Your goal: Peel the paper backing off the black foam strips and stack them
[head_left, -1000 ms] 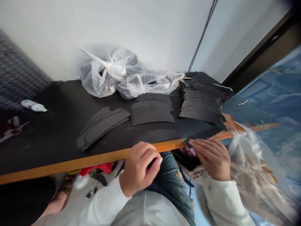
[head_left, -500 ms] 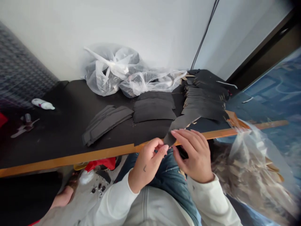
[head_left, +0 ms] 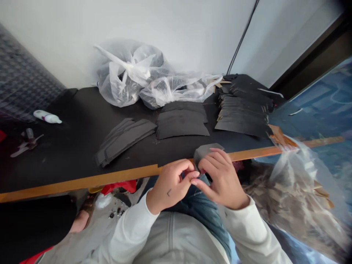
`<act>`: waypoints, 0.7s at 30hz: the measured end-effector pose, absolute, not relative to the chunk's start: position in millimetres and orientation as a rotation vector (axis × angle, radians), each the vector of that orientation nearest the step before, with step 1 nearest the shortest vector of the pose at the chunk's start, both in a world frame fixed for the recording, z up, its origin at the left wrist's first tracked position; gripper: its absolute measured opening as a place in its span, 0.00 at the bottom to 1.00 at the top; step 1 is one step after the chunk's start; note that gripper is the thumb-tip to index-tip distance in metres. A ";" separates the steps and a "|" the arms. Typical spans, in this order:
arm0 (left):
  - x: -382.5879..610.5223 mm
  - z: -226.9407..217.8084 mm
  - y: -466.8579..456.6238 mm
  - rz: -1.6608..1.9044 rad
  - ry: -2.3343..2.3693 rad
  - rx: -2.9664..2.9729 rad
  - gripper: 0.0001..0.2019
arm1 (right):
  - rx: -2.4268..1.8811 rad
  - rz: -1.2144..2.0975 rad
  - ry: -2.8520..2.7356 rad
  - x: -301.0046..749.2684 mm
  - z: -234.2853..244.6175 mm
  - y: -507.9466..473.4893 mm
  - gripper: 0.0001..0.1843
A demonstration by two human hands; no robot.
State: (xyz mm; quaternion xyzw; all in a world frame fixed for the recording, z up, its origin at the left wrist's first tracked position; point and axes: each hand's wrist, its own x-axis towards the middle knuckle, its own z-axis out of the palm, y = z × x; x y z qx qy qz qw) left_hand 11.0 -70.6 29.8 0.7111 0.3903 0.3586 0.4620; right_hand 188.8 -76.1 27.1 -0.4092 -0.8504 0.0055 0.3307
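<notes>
Both my hands meet just below the table's front edge over my lap. My left hand [head_left: 170, 185] pinches the lower end of a black sheet piece [head_left: 205, 151], fingers curled. My right hand [head_left: 221, 178] grips the same piece from the right, fingers bent round it. The piece curves up above my fingers in front of the orange table edge [head_left: 123, 175]. On the black table top lie three stacks of black cut pieces: a slanted left stack [head_left: 125, 140], a middle stack [head_left: 181, 123] and a taller right stack [head_left: 244, 113].
Clear plastic bags [head_left: 145, 79] sit at the back by the white wall. A white bottle [head_left: 46, 117] and a small tool [head_left: 26, 141] lie at the far left. A large plastic bag of scraps [head_left: 299, 190] hangs at my right. A black cable [head_left: 242, 36] runs down the wall.
My right hand picked a black piece off the table edge at the right and brought it to the middle. My left hand left the edge and pinched it; the piece now curls between both hands.
</notes>
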 end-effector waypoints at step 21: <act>2.5 13.5 -60.2 0.935 0.698 1.635 0.21 | -0.843 0.471 -2.130 184.3 5.8 -61.8 0.19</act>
